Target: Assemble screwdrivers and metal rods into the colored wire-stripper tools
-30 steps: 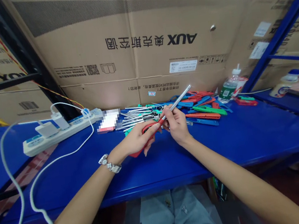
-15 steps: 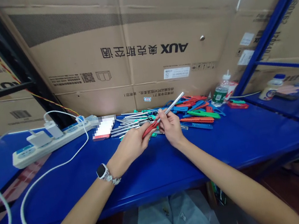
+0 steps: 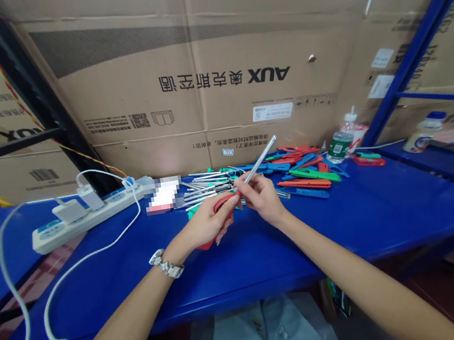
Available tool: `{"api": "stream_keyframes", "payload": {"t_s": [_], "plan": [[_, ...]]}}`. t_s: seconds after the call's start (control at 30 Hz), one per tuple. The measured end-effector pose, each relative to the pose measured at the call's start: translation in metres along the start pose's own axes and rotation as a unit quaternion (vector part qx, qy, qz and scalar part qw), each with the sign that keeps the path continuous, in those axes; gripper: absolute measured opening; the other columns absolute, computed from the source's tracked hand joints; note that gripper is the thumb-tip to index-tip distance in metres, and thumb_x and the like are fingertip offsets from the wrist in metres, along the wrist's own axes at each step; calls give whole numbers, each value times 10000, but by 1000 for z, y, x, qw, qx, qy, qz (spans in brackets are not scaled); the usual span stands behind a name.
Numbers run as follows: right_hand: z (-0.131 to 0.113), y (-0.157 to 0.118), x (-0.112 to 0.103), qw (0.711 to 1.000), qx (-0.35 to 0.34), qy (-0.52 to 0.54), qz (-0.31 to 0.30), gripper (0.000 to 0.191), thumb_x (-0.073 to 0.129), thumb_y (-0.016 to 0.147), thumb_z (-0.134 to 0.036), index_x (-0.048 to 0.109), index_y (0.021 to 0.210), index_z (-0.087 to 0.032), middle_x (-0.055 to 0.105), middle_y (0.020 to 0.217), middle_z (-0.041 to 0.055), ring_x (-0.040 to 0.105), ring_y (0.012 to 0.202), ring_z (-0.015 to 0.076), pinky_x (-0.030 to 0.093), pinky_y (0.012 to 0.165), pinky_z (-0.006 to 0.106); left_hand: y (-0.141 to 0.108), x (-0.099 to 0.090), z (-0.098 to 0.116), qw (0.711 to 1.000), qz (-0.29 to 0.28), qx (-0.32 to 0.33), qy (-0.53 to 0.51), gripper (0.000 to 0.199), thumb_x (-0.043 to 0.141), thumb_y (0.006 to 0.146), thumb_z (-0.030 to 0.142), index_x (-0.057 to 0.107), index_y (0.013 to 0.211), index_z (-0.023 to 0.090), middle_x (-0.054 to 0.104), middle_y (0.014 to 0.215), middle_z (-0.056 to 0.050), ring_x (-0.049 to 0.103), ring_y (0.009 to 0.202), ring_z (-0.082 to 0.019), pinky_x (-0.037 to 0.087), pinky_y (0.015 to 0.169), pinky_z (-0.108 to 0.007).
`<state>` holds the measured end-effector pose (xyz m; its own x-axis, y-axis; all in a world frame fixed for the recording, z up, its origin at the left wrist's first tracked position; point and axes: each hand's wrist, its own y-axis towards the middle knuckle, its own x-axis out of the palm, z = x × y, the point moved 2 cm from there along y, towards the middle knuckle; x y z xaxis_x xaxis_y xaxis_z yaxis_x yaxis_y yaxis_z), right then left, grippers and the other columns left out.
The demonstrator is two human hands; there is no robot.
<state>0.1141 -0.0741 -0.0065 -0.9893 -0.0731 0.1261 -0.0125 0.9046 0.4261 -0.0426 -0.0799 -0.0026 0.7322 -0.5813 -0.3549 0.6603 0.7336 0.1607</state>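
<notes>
My left hand [image 3: 206, 219] is closed around a red plastic handle [image 3: 207, 246], whose red parts show above and below the fingers. In my right hand [image 3: 263, 196], the thumb and fingers pinch a thin silver metal rod [image 3: 263, 156], tilted up to the right. The rod's lower end meets the handle between the two hands; whether it sits inside cannot be made out. Behind my hands lies a pile of metal rods [image 3: 202, 193] with green ends. To the right is a heap of red, blue and green plastic handles [image 3: 304, 183].
A white power strip [image 3: 54, 235] with plugs and cables lies on the blue table [image 3: 251, 269] at left. A blurred-out flat object [image 3: 164, 194] is beside the rods. At right stand a green-labelled bottle [image 3: 339, 146] and a blue-capped bottle [image 3: 423, 133]. Cardboard [image 3: 225, 101] walls the back.
My left wrist has turned, and the red handle has swung so its far end points down toward me. The rod now tilts more steeply. The view has shifted slightly.
</notes>
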Motion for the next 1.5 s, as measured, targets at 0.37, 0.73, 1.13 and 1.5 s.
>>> {"api": "stream_keyframes", "payload": {"t_s": [0.37,0.73,1.13,1.5], "plan": [[14,-1,7,1000,22,9,-10,486,788,716,-644,565,738,-213,489,522,-70,403,394,81,316,358,220,3,-4,-6,1000,-3,-8,-10,367,453,1026,533,489,869,203,535,658,37,521,441,-84,453,425,-214],[20,3,-1,998,29,0,-56,305,757,744,-444,623,882,-206,544,668,-42,437,527,102,351,429,213,6,-17,-6,986,34,59,152,332,443,1016,475,501,829,207,503,668,16,454,570,-121,389,540,-258],[28,-12,6,743,-99,-625,-218,215,620,949,-309,673,1084,-151,626,1159,160,563,1167,306,426,1027,475,-5,-44,-21,864,78,32,496,313,422,1022,428,554,865,191,611,685,-34,571,591,-184,379,573,-280],[23,4,8,713,-111,-645,-252,212,606,969,-289,697,1084,-136,710,1113,170,615,1131,317,408,1025,474,-11,-50,-28,848,63,11,526,340,387,1042,441,565,920,178,646,742,-61,605,626,-207,392,587,-292]]}}
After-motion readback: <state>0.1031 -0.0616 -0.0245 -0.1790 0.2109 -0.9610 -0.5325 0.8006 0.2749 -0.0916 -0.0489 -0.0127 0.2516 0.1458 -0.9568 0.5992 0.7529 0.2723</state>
